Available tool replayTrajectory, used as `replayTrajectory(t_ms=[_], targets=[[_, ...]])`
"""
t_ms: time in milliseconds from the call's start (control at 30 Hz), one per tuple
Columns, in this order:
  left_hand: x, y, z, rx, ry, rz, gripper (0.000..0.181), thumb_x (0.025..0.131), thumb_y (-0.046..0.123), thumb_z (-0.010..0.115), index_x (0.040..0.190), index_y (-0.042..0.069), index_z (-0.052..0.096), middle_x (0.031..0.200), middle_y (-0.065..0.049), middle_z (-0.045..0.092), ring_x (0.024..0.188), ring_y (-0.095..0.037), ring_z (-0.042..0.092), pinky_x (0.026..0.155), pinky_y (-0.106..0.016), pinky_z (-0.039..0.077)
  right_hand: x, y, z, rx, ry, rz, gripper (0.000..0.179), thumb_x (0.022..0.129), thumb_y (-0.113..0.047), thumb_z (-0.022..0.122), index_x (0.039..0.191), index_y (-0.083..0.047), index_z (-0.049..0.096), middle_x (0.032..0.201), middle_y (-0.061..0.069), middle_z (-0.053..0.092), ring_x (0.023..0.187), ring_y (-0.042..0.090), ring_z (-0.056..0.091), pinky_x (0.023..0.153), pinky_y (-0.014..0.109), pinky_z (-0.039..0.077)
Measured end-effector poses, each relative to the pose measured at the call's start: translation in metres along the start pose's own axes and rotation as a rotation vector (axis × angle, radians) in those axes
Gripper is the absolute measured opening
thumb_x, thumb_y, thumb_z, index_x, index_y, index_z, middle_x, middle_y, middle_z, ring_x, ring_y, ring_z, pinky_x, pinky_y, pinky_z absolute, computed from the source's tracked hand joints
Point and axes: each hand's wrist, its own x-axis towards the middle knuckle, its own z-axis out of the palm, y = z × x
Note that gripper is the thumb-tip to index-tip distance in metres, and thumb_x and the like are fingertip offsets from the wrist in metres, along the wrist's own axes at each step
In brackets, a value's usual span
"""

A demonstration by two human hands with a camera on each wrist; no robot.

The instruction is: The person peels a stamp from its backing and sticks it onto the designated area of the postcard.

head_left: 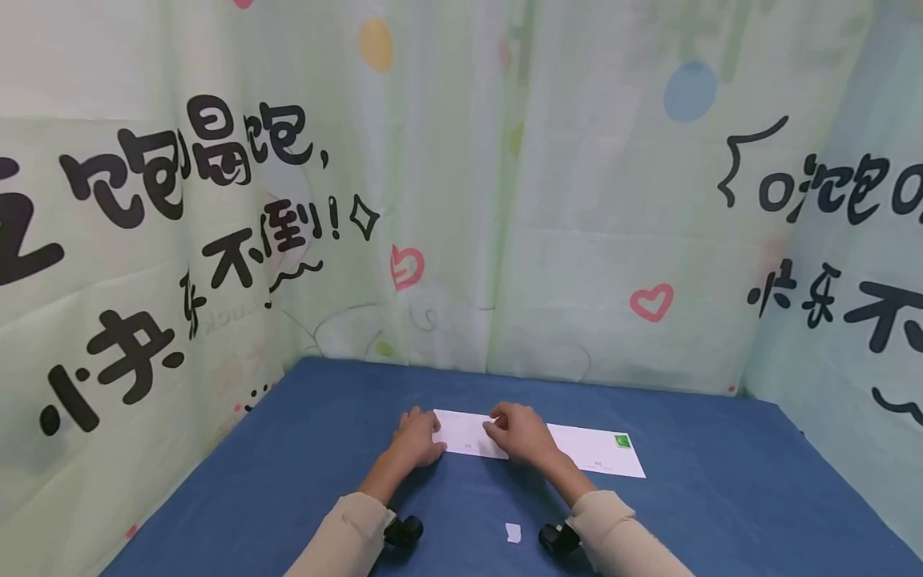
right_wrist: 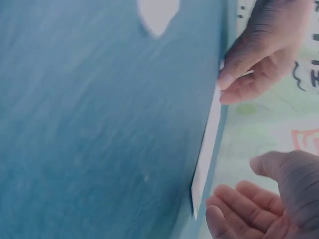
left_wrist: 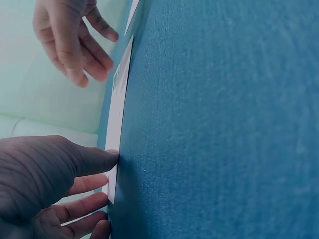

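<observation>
A white envelope (head_left: 472,449) lies flat on the blue tabletop. At its left end my left hand (head_left: 418,439) rests, with the thumb on the near edge and the fingers fairly straight. In the left wrist view a small green stamp (left_wrist: 115,80) shows at the envelope's far end. Over the right part of this envelope hovers my right hand (head_left: 522,434), fingers loosely bent and nothing between them, as the right wrist view shows. To the right, partly behind that hand in the head view, lies a second white envelope (head_left: 598,457) with a green stamp (head_left: 622,441) at its upper right corner.
A small white scrap of paper (head_left: 513,533) lies near the front of the blue-covered table (head_left: 692,521), between the forearms. Printed curtains (head_left: 548,280) hang behind the table and along both sides.
</observation>
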Motion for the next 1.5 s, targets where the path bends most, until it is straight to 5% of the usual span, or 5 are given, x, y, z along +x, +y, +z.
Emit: replayTrajectory(t_ms=[200, 667, 933, 1233, 1500], targets=[[-0.002, -0.001, 0.001, -0.009, 0.03, 0.005, 0.031, 0.088, 0.014, 0.079, 0.111, 0.0, 0.065, 0.108, -0.017, 0.057, 0.108, -0.035, 0.052, 0.097, -0.057, 0.047, -0.005, -0.004, -0.008, 0.164, 0.057, 0.063, 0.016, 0.096, -0.014, 0.069, 0.101, 0.0, 0.075, 0.09, 0.008, 0.073, 0.082, 0.024, 0.068, 0.074, 0.042, 0.056], [-0.009, -0.006, -0.004, -0.053, 0.049, 0.029, 0.041, 0.086, 0.012, 0.082, 0.12, -0.002, 0.063, 0.111, -0.02, 0.059, 0.111, -0.037, 0.054, 0.098, -0.054, 0.046, -0.015, -0.01, -0.016, 0.403, -0.003, 0.184, 0.021, 0.1, -0.018, 0.067, 0.108, 0.0, 0.073, 0.093, 0.007, 0.075, 0.087, 0.02, 0.071, 0.071, 0.035, 0.058], [-0.017, -0.007, -0.004, -0.072, 0.049, 0.05, 0.046, 0.086, 0.013, 0.081, 0.124, -0.003, 0.061, 0.115, -0.022, 0.06, 0.111, -0.037, 0.054, 0.099, -0.053, 0.046, -0.025, -0.017, -0.022, 0.461, -0.04, 0.205, 0.027, 0.101, -0.021, 0.066, 0.114, 0.002, 0.072, 0.098, 0.01, 0.076, 0.091, 0.02, 0.071, 0.079, 0.044, 0.059], [-0.029, -0.01, -0.003, -0.072, 0.086, 0.102, 0.047, 0.088, 0.012, 0.078, 0.127, -0.006, 0.059, 0.114, -0.024, 0.06, 0.111, -0.042, 0.055, 0.097, -0.055, 0.046, -0.042, -0.021, -0.029, 0.476, -0.067, 0.123, 0.031, 0.101, -0.025, 0.066, 0.116, 0.002, 0.071, 0.102, 0.015, 0.075, 0.094, 0.028, 0.071, 0.075, 0.04, 0.059], [-0.046, -0.006, -0.008, -0.098, 0.114, 0.228, 0.042, 0.089, 0.009, 0.072, 0.126, -0.007, 0.06, 0.113, -0.026, 0.061, 0.109, -0.043, 0.057, 0.093, -0.056, 0.048, -0.055, -0.029, -0.039, 0.465, -0.097, 0.118, 0.031, 0.1, -0.029, 0.067, 0.115, -0.002, 0.071, 0.104, 0.011, 0.075, 0.096, 0.028, 0.071, 0.074, 0.038, 0.058]])
